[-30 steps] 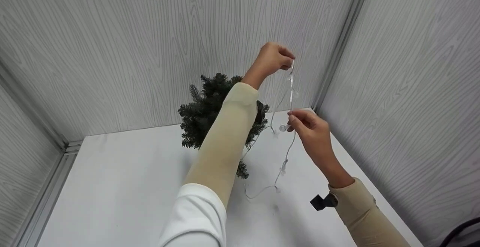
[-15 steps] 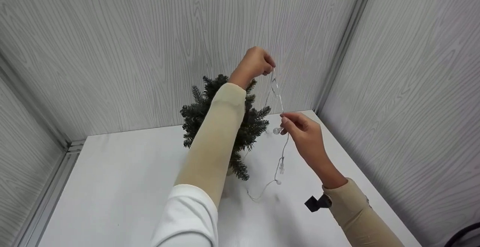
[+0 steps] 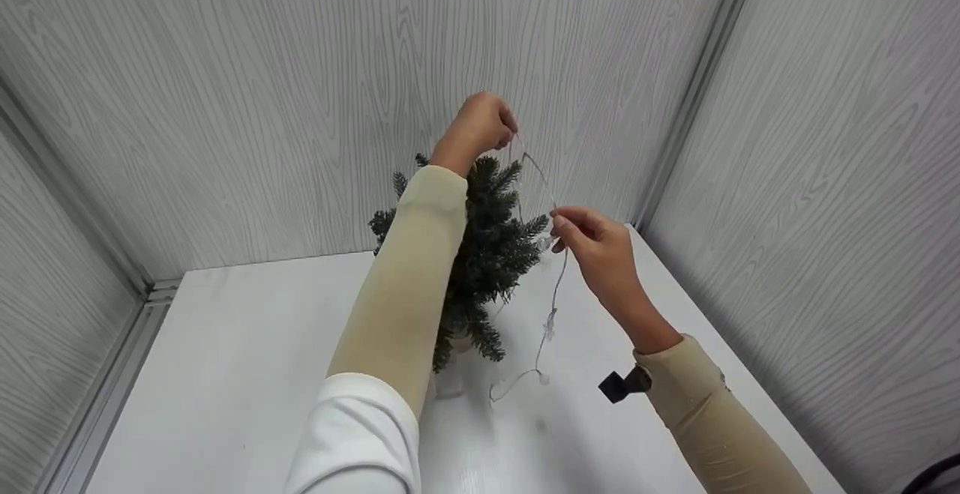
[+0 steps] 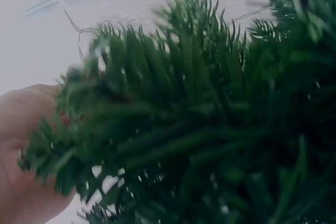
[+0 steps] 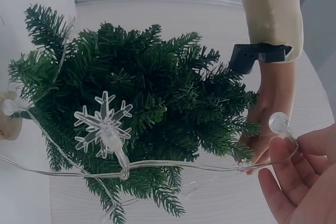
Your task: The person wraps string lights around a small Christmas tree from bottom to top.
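Observation:
A small green artificial Christmas tree [image 3: 491,254] stands on the white table, partly hidden behind my left forearm in the head view. High at the tree's top, my left hand [image 3: 478,128] pinches a clear wire of string lights [image 3: 553,291]. My right hand [image 3: 604,254], lower and to the right of the branches, pinches the same string beside a round clear bulb [image 5: 278,123]. A clear snowflake light [image 5: 103,124] hangs against the branches in the right wrist view. Below the right hand the string droops towards the table. Branches cover much of the left hand [image 4: 26,150] in the left wrist view.
The white table [image 3: 247,359] meets a grey wood-grain panel [image 3: 300,104] behind the tree and another panel [image 3: 817,202] at the right. A black wrist camera [image 3: 619,385] juts from the right sleeve. A dark cable [image 3: 934,475] shows at the lower right corner.
My left hand has moved left, carrying the string from right of the tree to over its top. The right hand has followed left and slightly up, still pinching the string.

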### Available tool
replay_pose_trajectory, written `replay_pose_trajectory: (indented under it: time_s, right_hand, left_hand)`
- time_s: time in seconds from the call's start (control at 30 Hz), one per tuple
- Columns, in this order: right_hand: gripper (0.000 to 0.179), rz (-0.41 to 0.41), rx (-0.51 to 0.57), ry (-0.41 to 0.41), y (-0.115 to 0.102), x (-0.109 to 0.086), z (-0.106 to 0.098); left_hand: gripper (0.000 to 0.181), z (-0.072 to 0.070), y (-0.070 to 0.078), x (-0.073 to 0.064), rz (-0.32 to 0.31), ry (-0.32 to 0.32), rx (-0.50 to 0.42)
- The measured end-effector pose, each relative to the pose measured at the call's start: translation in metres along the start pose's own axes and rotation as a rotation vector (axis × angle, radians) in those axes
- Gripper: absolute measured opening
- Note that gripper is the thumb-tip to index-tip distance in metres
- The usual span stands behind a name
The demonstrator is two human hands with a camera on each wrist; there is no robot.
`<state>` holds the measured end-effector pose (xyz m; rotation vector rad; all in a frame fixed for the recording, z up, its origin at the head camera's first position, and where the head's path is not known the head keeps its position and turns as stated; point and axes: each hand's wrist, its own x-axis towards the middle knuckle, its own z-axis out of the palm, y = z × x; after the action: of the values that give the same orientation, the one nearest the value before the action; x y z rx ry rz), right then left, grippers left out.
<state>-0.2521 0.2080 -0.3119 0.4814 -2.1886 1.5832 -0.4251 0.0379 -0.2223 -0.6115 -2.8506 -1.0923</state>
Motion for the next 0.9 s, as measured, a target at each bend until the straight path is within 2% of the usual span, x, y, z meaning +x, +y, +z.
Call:
replay_pose_trajectory:
  time_s: [0.23,0.37,0.5,0.73,0.9]
  right_hand:
    - [0.022,0.002,-0.009,-0.012,0.005,0.016,0.004]
    - [0.022,-0.003,-0.016,-0.016,0.007,0.021,0.003]
    - [0.021,-0.008,-0.014,-0.008,0.009,0.023,0.001]
    - [0.021,-0.003,0.012,0.004,0.008,0.025,0.002]
    - [0.022,-0.017,0.009,0.02,0.003,0.026,0.004]
  left_hand:
    - [0.026,-0.008,-0.012,-0.006,-0.021,-0.059,-0.027]
    - [0.029,-0.011,-0.012,-0.012,0.012,-0.035,-0.072]
    - [0.028,-0.01,-0.006,-0.025,0.059,0.003,-0.15]
    - [0.023,0.008,-0.002,-0.06,0.191,0.084,-0.248]
    - [0.023,0.025,-0.009,-0.074,0.247,0.117,-0.409]
